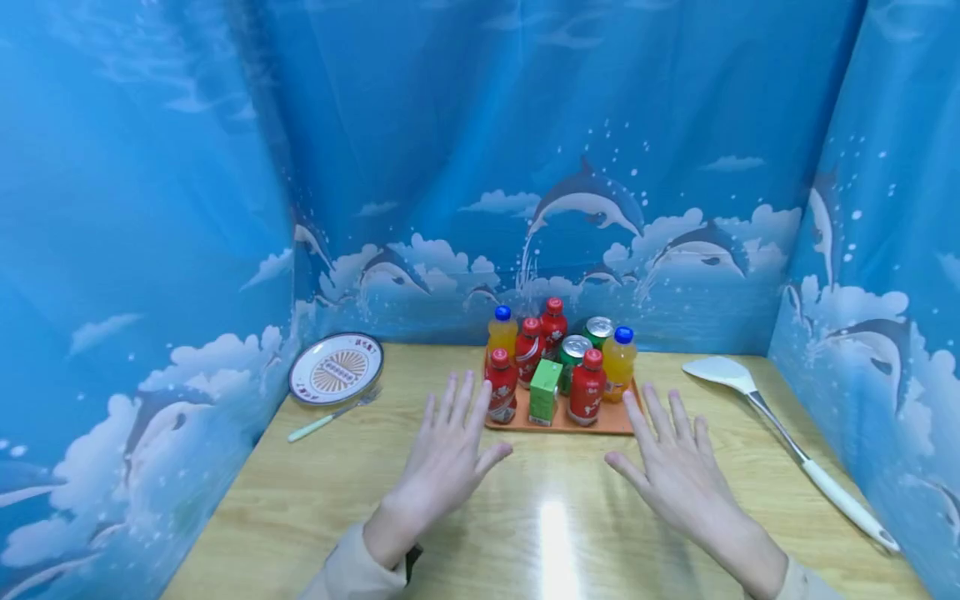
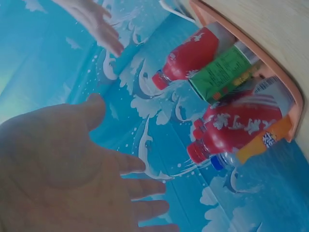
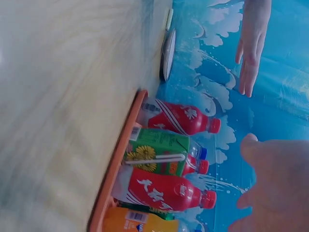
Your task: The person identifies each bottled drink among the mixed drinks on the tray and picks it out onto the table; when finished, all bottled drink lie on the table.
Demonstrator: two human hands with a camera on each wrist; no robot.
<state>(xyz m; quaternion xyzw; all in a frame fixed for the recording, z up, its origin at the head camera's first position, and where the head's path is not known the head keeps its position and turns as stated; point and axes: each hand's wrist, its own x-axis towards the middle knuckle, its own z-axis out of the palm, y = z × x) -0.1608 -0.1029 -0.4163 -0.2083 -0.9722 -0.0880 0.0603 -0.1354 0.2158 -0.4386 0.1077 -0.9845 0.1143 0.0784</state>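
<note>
Left hand (image 1: 446, 462) and right hand (image 1: 682, 471) are held out with fingers straight and spread apart, holding nothing. Between the two thumbs, wood grain shows from the near side of the tabletop (image 1: 300, 517) up to the front rim of an orange tray (image 1: 555, 428). That tray sits toward the back edge, just before the blue curtain (image 1: 420, 125), each hand's fingertips near one front corner. Red bottles (image 1: 587, 390), orange drinks (image 1: 619, 367), green cans (image 1: 574, 362) and a green carton (image 1: 543, 396) stand close together inside its rim. At the left edge lies a plate (image 1: 337, 371), a fork (image 1: 326, 421) just in front; a long white-handled utensil (image 1: 840, 496) runs along the right edge, apart from the right hand.
</note>
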